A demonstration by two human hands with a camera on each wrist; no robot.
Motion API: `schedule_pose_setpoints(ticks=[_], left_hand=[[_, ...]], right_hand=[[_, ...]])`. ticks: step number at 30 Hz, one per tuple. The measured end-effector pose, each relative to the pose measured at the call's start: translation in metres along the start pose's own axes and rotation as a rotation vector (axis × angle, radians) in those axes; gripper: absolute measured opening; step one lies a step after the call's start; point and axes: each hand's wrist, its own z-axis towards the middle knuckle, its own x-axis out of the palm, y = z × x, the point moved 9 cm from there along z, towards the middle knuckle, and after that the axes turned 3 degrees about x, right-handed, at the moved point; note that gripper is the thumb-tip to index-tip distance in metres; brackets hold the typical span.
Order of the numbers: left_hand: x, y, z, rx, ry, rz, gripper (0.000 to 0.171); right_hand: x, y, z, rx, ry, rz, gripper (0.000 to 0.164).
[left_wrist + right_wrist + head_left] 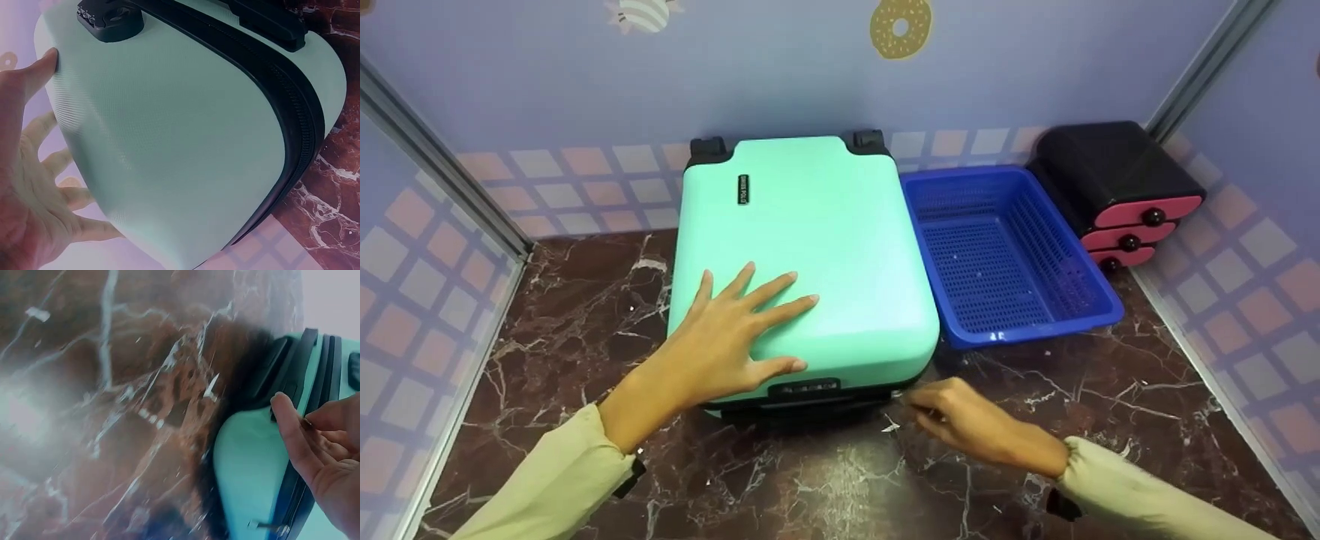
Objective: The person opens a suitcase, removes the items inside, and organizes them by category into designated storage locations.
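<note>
A mint-green hard-shell suitcase (810, 240) lies flat, its wheels toward the back wall and its combination lock (804, 387) facing the front. My left hand (727, 330) rests on the lid with fingers spread and thumb over the front edge. In the left wrist view, the black zipper (304, 129) curves round the suitcase's side. At the front right corner, my right hand (960, 420) has thumb and index finger pinched together on a small zipper pull, mostly hidden by the fingertips. A metal zipper pull (270, 527) hangs farther along the zipper in the right wrist view.
Right of the suitcase stands a blue plastic basket (1035, 330), close against its side. Behind the basket is a black drawer box (1117, 165) with pink fronts. Patterned panels border the dark marbled surface (840, 487) at the back and both sides.
</note>
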Motion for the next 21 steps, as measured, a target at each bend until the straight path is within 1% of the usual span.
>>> schedule_pose_setpoints(ticks=[5, 8, 11, 14, 17, 19, 21], left_hand=[[0.0, -0.001, -0.001, 0.009, -0.008, 0.011, 0.071], [0.0, -0.001, -0.002, 0.01, -0.012, 0.015, 0.07], [0.0, 0.0, -0.002, 0.01, -0.014, 0.014, 0.07], [0.0, -0.001, -0.001, 0.015, -0.015, 0.014, 0.07], [0.0, -0.001, -0.001, 0.014, -0.017, 0.015, 0.07], [0.0, -0.001, -0.002, 0.009, -0.028, 0.011, 0.071], [-0.001, -0.004, -0.005, 0.012, -0.067, -0.001, 0.069]], right_hand=[[0.016, 0.019, 0.015, -0.155, -0.055, -0.039, 0.019], [0.026, 0.025, 0.024, -0.186, -0.045, -0.029, 0.022], [0.032, 0.028, 0.032, -0.205, -0.04, -0.038, 0.023], [0.033, 0.028, 0.035, -0.199, -0.04, -0.041, 0.021], [0.033, 0.027, 0.037, -0.164, -0.023, -0.044, 0.019], [0.033, 0.027, 0.038, -0.135, 0.011, -0.055, 0.02], [0.033, 0.027, 0.039, -0.095, 0.061, -0.066, 0.02]])
